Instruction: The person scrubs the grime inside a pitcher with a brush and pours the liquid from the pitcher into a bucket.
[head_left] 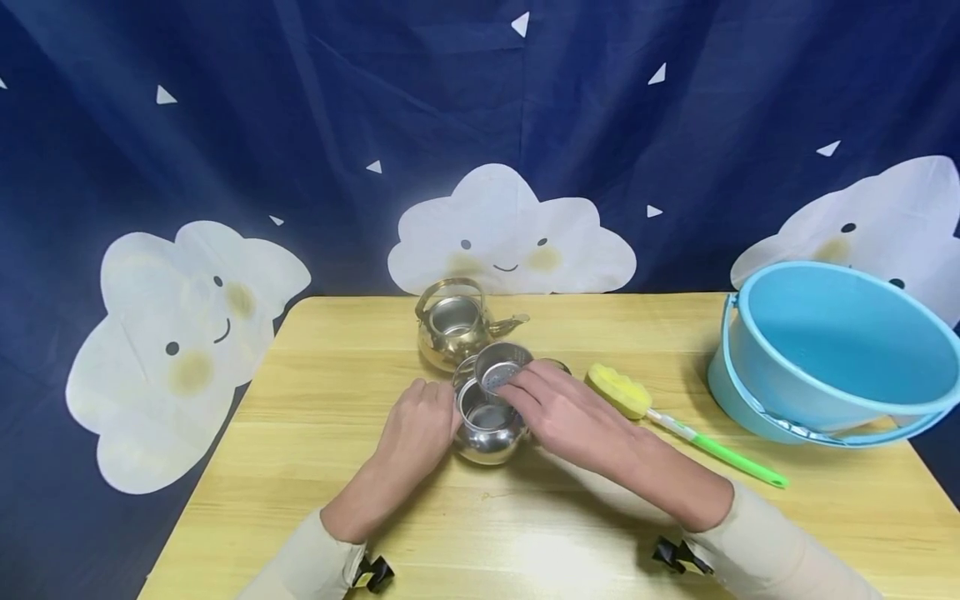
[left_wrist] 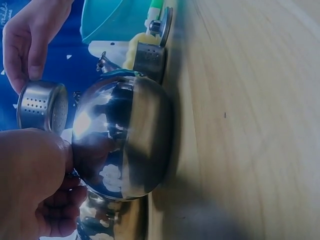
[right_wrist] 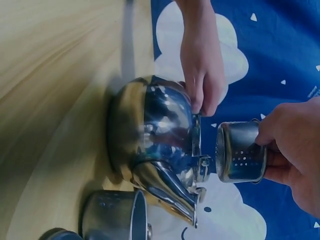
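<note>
My right hand [head_left: 573, 417] pinches the wall of a perforated steel strainer cup [head_left: 504, 354], held tilted just above the open mouth of the silver teapot [head_left: 491, 448]. In the right wrist view a gap shows between the strainer [right_wrist: 242, 152] and the teapot [right_wrist: 160, 120]. The curled fingers of my left hand [head_left: 416, 425] grip the silver teapot's edge by its handle, on the left; the exact hold is partly hidden. The left wrist view shows the rounded body of the teapot [left_wrist: 130, 140] resting on the table.
Behind stands a gold-toned teapot [head_left: 450, 337], uncovered. A second strainer [left_wrist: 150, 60] and a knobbed lid [left_wrist: 166, 27] are beside the silver teapot. To the right lie a yellow sponge brush [head_left: 618, 390] with a green handle and a blue bucket [head_left: 780, 392].
</note>
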